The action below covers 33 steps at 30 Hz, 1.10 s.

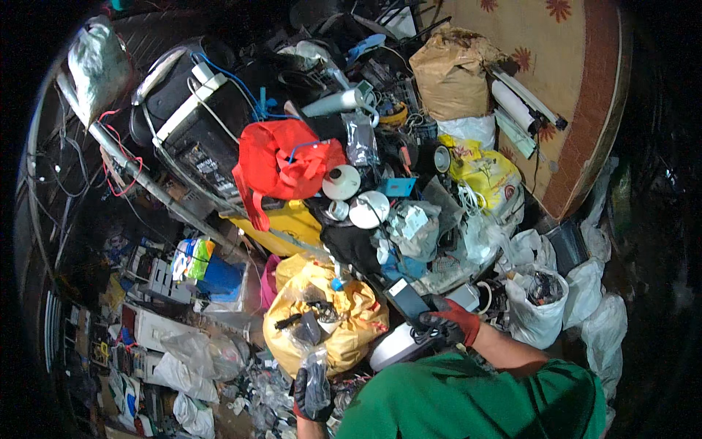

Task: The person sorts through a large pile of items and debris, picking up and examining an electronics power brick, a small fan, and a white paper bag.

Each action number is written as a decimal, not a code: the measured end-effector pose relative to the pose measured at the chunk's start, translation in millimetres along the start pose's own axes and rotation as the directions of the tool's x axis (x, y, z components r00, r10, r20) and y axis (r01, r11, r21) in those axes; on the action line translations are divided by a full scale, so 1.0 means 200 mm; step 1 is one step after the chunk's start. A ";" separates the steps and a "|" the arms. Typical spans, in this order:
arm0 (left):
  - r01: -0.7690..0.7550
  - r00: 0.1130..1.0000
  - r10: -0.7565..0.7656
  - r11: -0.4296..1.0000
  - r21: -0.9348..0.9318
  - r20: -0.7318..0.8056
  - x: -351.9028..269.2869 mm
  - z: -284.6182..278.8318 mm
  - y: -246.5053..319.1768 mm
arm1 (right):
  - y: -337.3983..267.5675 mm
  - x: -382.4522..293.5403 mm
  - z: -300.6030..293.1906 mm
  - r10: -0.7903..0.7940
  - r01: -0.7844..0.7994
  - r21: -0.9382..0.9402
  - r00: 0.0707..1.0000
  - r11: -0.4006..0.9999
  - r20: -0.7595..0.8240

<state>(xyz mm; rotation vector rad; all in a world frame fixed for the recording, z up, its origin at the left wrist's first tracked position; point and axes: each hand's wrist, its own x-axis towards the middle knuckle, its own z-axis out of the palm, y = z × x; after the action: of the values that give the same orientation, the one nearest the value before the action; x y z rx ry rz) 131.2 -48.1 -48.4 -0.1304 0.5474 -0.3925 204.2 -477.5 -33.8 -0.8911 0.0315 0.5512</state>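
My right hand [456, 320], in a red and black work glove, grips a black power adapter [406, 301] that bears a pale label. The adapter's coiled black cable [425, 334] hangs beneath the fingers. Lower down, my left hand [300, 396], gloved too, holds a clear plastic bag [316, 378] with something dark inside; I cannot tell what. Just beyond the left hand stands an open yellow sack [351, 351], with dark cables and plugs [318, 311] lying in its mouth. A rounded white object [392, 349] sits between the sack and my right hand.
A red cloth bag [279, 159], white lamp-like parts [341, 182] and a yellow printed bag [485, 173] crowd the heap ahead. White sacks [535, 324] stand at right, below a leaning mattress [587, 110]. A metal pole [159, 186] crosses at left. Plastic scraps [269, 392] litter the floor.
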 end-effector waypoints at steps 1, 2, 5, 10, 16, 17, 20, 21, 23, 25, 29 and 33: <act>-0.024 0.998 0.008 0.970 0.241 0.066 0.00 0.06 -0.05 | -0.03 0.03 -0.02 -0.099 0.099 -0.002 0.995 0.995 -0.007; -0.070 0.991 0.013 0.895 0.441 0.132 0.00 0.09 -0.10 | -0.09 0.03 0.00 -0.184 0.183 -0.014 0.983 0.983 -0.021; -0.138 0.990 0.117 0.901 0.411 0.077 0.02 0.06 -0.18 | -0.33 0.15 -0.17 -0.425 0.356 -0.303 0.882 0.884 -0.203; -0.261 0.962 0.191 0.846 0.465 0.193 -0.09 0.04 -0.29 | -1.03 0.37 0.14 -0.813 0.550 -0.672 0.566 0.496 -0.137; -0.036 0.999 0.016 0.669 -0.743 -0.034 -0.22 -0.08 -0.20 | -1.35 0.80 0.16 -0.914 0.121 -0.950 0.331 0.286 -0.233; 0.015 1.000 -0.019 0.517 -0.856 0.006 -0.23 -0.07 -0.22 | -1.38 0.88 0.16 -0.912 -0.090 -0.966 0.318 0.242 -0.258; -0.042 0.992 0.087 0.907 -0.419 0.088 -0.24 -0.08 -0.21 | -1.38 1.12 0.09 -0.852 -0.423 -0.899 0.427 0.108 -0.303; -0.121 0.982 0.126 0.992 -0.042 0.141 -0.24 -0.11 -0.20 | -1.35 1.20 0.06 -0.819 -0.504 -0.864 0.496 -0.001 -0.289; -0.199 0.976 0.162 0.935 0.292 0.148 -0.25 -0.16 -0.17 | -1.33 1.29 0.01 -0.719 -0.533 -0.838 0.627 -0.116 -0.299; -0.210 0.978 0.206 0.959 0.192 0.040 -0.28 -0.23 -0.14 | -1.35 1.28 0.03 -0.593 -0.457 -0.883 0.743 -0.111 -0.310; -0.230 0.963 0.257 0.941 0.247 -0.083 -0.23 -0.06 -0.29 | -1.39 1.17 -0.15 -0.737 -0.251 -0.966 0.664 -0.062 -0.125; -0.272 0.940 0.335 0.857 0.437 -0.072 -0.20 0.03 -0.31 | -1.32 0.91 -0.36 -0.948 0.451 -0.875 0.317 0.177 -0.028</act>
<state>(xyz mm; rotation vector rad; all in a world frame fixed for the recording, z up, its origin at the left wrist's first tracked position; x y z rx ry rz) 82.7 -89.1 -10.0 0.4055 0.6040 -0.2022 499.1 -582.7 66.2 -1.7381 -0.0990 -0.8709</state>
